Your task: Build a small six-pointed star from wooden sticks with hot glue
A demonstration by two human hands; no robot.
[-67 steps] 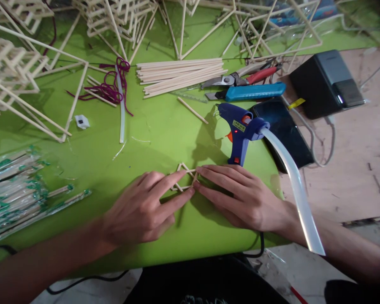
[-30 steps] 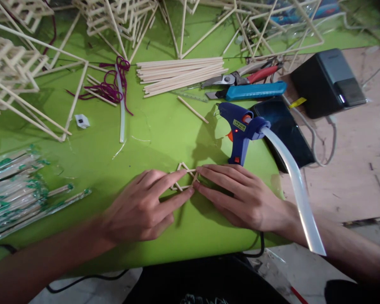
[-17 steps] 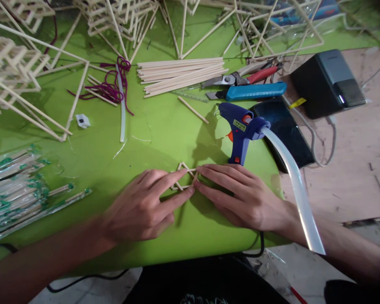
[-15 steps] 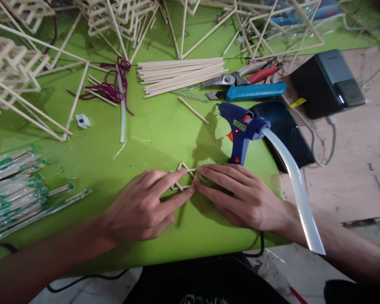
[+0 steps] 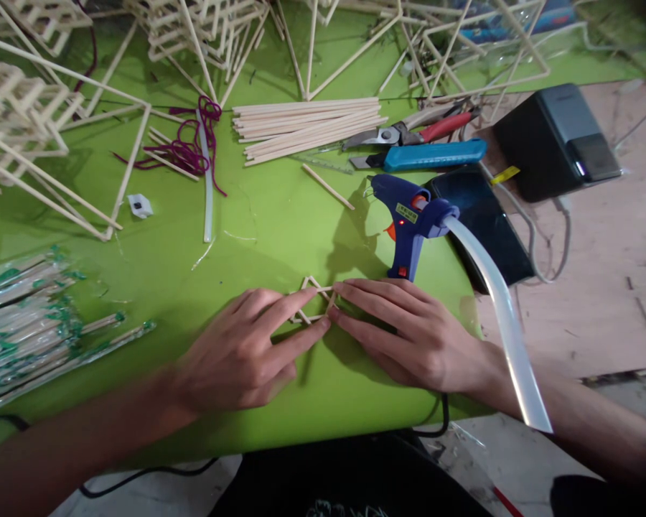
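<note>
A small frame of short wooden sticks [image 5: 302, 316] lies on the green tabletop between my hands. My left hand [image 5: 250, 348] holds its near side, with the index finger and thumb pressed on the sticks. From the other side my right hand [image 5: 409, 327] pinches the frame's right end between its fingertips. Just beyond my right hand a blue hot glue gun [image 5: 403, 215] stands with its red light lit, and a long clear glue stick [image 5: 498, 287] curves out of its back over my right forearm. One loose short stick [image 5: 328, 187] lies farther up.
Wooden sticks [image 5: 306, 126] are piled at the back, beside red-handled pliers [image 5: 446, 128] and a blue utility knife [image 5: 436, 154]. Purple cord [image 5: 188, 147] lies left of them. Stick structures [image 5: 21, 108] fill the far left; wrapped chopsticks [image 5: 32, 330] lie nearer. A dark phone [image 5: 489, 230] sits right.
</note>
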